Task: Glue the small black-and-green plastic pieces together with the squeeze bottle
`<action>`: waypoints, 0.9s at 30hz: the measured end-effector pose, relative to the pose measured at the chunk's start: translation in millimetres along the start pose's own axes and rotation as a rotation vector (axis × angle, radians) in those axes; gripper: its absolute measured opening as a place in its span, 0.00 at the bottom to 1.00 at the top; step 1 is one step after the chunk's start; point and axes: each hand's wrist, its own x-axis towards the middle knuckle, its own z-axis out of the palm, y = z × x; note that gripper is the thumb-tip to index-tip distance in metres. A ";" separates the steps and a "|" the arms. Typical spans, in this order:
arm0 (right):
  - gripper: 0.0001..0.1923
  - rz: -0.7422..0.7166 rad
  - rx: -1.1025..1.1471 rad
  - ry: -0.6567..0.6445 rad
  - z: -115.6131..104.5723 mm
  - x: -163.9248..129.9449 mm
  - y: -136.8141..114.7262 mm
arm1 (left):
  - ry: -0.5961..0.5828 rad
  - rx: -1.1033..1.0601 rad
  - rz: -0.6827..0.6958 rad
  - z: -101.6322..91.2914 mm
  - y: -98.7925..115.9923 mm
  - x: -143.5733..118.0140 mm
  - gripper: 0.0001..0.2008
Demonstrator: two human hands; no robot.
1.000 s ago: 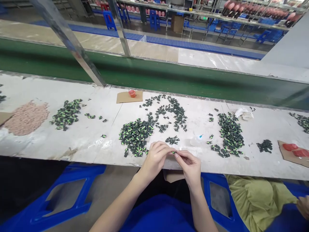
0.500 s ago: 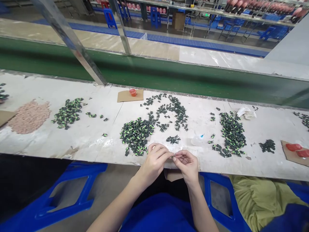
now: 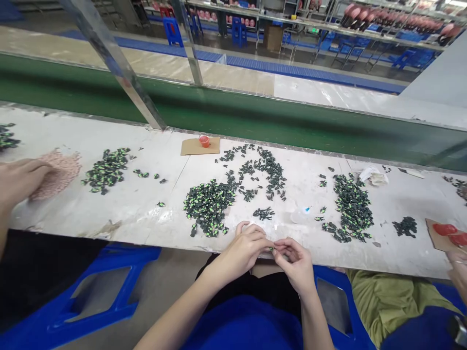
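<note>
My left hand point(image 3: 245, 250) and my right hand point(image 3: 296, 262) meet at the table's near edge. Their fingertips pinch a small dark piece with a green spot point(image 3: 271, 249) between them; most of it is hidden by the fingers. Just beyond my left hand lies a heap of dark green-marked pieces point(image 3: 208, 206). Farther back, plain dark pieces point(image 3: 274, 172) are strewn in a loose arc, and a small cluster of dark pieces point(image 3: 263, 213) sits nearer my fingers. A clear bottle with a blue tip point(image 3: 300, 214) stands beyond my right hand.
At left, a co-worker's hand point(image 3: 24, 180) rests at a pile of pinkish pieces point(image 3: 60, 172). Another person's hand point(image 3: 458, 267) shows at the right edge. A red cup point(image 3: 205, 141) stands on cardboard point(image 3: 189, 147). Another dark heap point(image 3: 352, 206) lies at right.
My hands have shifted slightly right and down in view, still pinched together, and a green spot now shows between them. Co-workers' hands have come into view at the left and right edges.
</note>
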 end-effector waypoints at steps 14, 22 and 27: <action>0.19 -0.430 -0.639 0.635 -48.3 33.5 -8.0 | 0.352 0.495 -0.334 -33.2 -86.1 28.4 0.13; 0.21 -0.373 -0.585 0.450 -22.0 53.7 4.0 | 0.223 0.502 -0.274 -41.0 -87.3 33.5 0.11; 0.20 -0.130 -0.206 0.209 -18.0 40.7 -4.2 | 0.249 0.213 -0.223 -34.7 -61.1 19.6 0.09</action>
